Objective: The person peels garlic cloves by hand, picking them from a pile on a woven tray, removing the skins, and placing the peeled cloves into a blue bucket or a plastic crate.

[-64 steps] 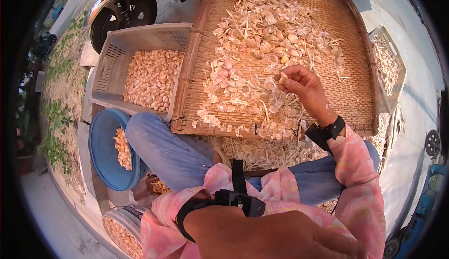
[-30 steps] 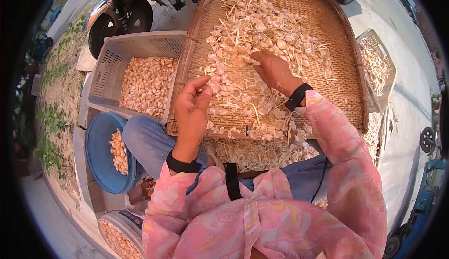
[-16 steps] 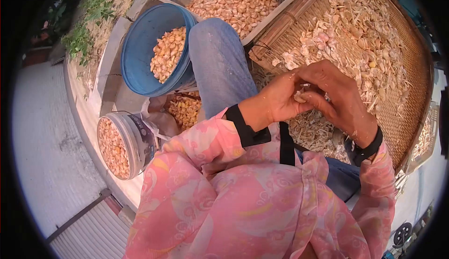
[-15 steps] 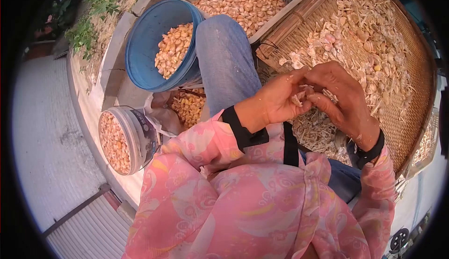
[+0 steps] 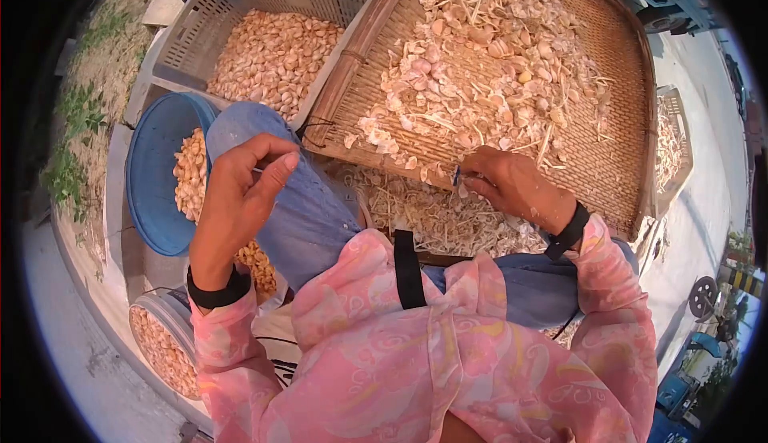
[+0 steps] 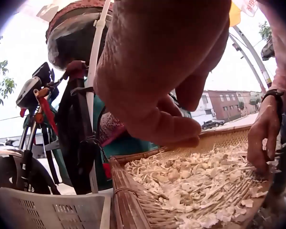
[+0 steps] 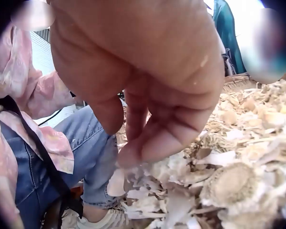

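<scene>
— Where are your hands?

— My right hand point(image 5: 506, 187) is down at the near rim of the tray point(image 5: 620, 135), fingers curled over the husks point(image 5: 436, 223) spilled on my lap. In the right wrist view those fingers bend down onto the papery skins, but I cannot tell whether they have hold of anything. My left hand point(image 5: 240, 195) is raised above my left knee, thumb and forefinger tips drawn close together; whether anything is pinched between them I cannot tell.

— And the garlic?

— The pile of cloves and stalks point(image 5: 480, 67) lies on the tray at about 12 o'clock from my right hand, its nearest edge just beside my knuckles.

— What is in the containers?

— The crate point(image 5: 188, 47), at 12 o'clock from my left hand, is full of peeled cloves. The blue bucket point(image 5: 148, 183), at 9 o'clock and just beside that hand, holds a smaller heap of them. The white tub point(image 5: 172, 315), at 7 o'clock, is filled with them too. A second crate point(image 5: 678, 119) beyond the tray's right rim holds stalks.
</scene>
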A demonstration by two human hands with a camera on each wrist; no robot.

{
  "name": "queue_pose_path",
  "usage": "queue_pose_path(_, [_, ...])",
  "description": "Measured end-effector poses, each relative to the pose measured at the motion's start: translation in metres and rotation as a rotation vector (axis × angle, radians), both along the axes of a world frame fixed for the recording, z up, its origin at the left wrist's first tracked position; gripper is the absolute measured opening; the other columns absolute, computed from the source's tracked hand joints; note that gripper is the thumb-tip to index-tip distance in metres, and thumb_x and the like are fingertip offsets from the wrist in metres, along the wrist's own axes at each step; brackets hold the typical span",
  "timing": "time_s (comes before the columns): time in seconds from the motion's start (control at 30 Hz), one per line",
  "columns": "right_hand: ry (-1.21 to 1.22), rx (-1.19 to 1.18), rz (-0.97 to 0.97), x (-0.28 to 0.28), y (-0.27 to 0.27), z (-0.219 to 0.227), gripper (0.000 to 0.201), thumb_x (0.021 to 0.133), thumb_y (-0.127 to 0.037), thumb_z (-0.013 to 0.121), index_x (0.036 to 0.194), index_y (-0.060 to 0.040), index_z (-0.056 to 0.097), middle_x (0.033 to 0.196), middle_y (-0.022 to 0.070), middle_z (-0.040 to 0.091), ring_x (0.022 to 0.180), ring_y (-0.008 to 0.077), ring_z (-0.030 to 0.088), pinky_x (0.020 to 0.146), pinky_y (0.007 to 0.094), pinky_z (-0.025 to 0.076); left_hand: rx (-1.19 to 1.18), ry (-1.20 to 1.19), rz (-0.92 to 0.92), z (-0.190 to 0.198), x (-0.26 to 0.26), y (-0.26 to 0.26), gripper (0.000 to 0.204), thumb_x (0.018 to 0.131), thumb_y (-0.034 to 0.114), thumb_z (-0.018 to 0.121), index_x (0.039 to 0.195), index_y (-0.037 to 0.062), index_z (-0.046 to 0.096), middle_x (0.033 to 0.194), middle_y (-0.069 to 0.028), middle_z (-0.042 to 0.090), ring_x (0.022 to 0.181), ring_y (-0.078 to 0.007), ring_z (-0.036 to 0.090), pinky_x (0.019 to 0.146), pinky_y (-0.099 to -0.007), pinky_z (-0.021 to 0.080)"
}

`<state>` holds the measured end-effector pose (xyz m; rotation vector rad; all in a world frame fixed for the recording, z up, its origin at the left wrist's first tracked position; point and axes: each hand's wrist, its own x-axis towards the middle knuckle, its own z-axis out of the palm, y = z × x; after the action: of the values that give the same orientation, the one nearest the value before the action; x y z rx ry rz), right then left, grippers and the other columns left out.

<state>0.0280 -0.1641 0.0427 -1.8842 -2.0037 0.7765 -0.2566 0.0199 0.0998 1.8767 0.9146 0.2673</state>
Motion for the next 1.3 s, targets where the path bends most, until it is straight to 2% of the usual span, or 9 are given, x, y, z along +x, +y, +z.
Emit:
queue_pose_path(0.1, [0.127, -0.085, 0.032, -0.002, -0.012, -0.011, 0.016, 0.081, -0.017, 0.057, 0.092, -0.0053, 0.058, 0.084, 0.0141, 0.058, 0.080, 0.0338, 0.058, 0.069, 0.0424, 0.046, 0.098, -0.127, -0.167, -0.011, 0.101, -0.004, 0.018, 0.085, 0.014, 0.059, 0.094, -0.0014, 0.060, 0.076, -0.0017, 0.057, 0.071, -0.0088, 0.051, 0.063, -0.0231, 0.042])
queue_pose_path(0.3, [0.071, -0.097, 0.002, -0.003, -0.022, -0.017, 0.015, 0.082, -0.018, 0.055, 0.093, -0.0079, 0.057, 0.084, 0.0110, 0.057, 0.078, 0.0334, 0.059, 0.065, 0.0424, 0.047, 0.706, -0.055, -0.560, -0.096, 0.250, -0.025, 0.013, 0.070, 0.002, 0.055, 0.082, -0.0016, 0.057, 0.080, -0.0225, 0.056, 0.077, -0.0414, 0.055, 0.069, -0.0441, 0.045])
queue_pose_path(0.43, [0.070, 0.041, -0.118, 0.011, -0.024, -0.008, 0.013, 0.082, -0.015, 0.055, 0.092, -0.0059, 0.056, 0.083, 0.0120, 0.058, 0.074, 0.0336, 0.058, 0.063, 0.0412, 0.047, 0.746, 0.058, -0.658, -0.109, 0.256, -0.026, 0.013, 0.071, 0.002, 0.057, 0.083, -0.0031, 0.058, 0.078, -0.0199, 0.058, 0.072, -0.0357, 0.059, 0.065, -0.0407, 0.048])
queue_pose_path(0.57, [0.301, 0.238, -0.531, 0.029, -0.014, -0.008, 0.019, 0.086, -0.022, 0.054, 0.087, -0.0028, 0.053, 0.072, 0.0150, 0.059, 0.071, 0.0349, 0.059, 0.060, 0.0422, 0.045, -0.504, -0.134, -0.253, -0.086, 0.230, -0.025, 0.015, 0.082, 0.004, 0.061, 0.096, -0.0027, 0.059, 0.081, -0.0066, 0.063, 0.066, -0.0116, 0.062, 0.058, -0.0212, 0.051])
queue_pose_path(0.67, [0.303, 0.191, -0.675, 0.030, -0.007, 0.014, 0.026, 0.088, -0.028, 0.054, 0.089, -0.0022, 0.052, 0.072, 0.0162, 0.059, 0.070, 0.0351, 0.058, 0.060, 0.0417, 0.044, -0.891, -0.324, -0.011, -0.068, 0.209, -0.040, 0.016, 0.084, 0.003, 0.059, 0.098, -0.0027, 0.058, 0.081, -0.0066, 0.063, 0.067, -0.0116, 0.062, 0.060, -0.0193, 0.052])
queue_pose_path(0.93, [-0.165, 0.336, -0.483, 0.017, -0.007, 0.005, 0.022, 0.092, -0.025, 0.045, 0.089, -0.0037, 0.045, 0.067, 0.0171, 0.055, 0.061, 0.0375, 0.056, 0.053, 0.0411, 0.042, -1.086, -0.690, 0.084, -0.075, 0.190, -0.083, 0.016, 0.085, 0.004, 0.059, 0.099, -0.0022, 0.057, 0.085, -0.0055, 0.060, 0.070, -0.0098, 0.056, 0.060, -0.0173, 0.047])
queue_pose_path(1.03, [0.304, 0.330, -0.623, 0.023, -0.007, -0.001, 0.024, 0.090, -0.024, 0.045, 0.083, -0.0010, 0.045, 0.070, 0.0204, 0.054, 0.065, 0.0406, 0.056, 0.057, 0.0467, 0.042, -1.181, -0.702, 0.142, -0.069, 0.191, -0.094, 0.016, 0.086, 0.005, 0.057, 0.101, -0.0025, 0.056, 0.084, -0.0070, 0.059, 0.069, -0.0105, 0.054, 0.058, -0.0175, 0.047])
queue_pose_path(1.13, [0.594, 0.343, -0.663, 0.034, -0.006, -0.018, 0.025, 0.092, -0.019, 0.042, 0.075, -0.0002, 0.045, 0.064, 0.0173, 0.052, 0.057, 0.0339, 0.053, 0.052, 0.0382, 0.040, -1.439, -0.702, 0.075, -0.069, 0.188, -0.089, 0.017, 0.089, 0.006, 0.054, 0.103, -0.0036, 0.055, 0.085, -0.0102, 0.056, 0.069, -0.0121, 0.053, 0.057, -0.0179, 0.047])
queue_pose_path(1.3, [-0.035, -0.031, -0.335, 0.032, -0.024, -0.012, 0.026, 0.086, -0.026, 0.056, 0.076, -0.0020, 0.054, 0.061, 0.0153, 0.054, 0.058, 0.0303, 0.055, 0.053, 0.0383, 0.041, -1.653, -0.784, 0.111, -0.062, 0.171, -0.062, 0.019, 0.089, 0.007, 0.054, 0.105, -0.0034, 0.054, 0.088, -0.0115, 0.057, 0.071, -0.0132, 0.055, 0.059, -0.0181, 0.050])
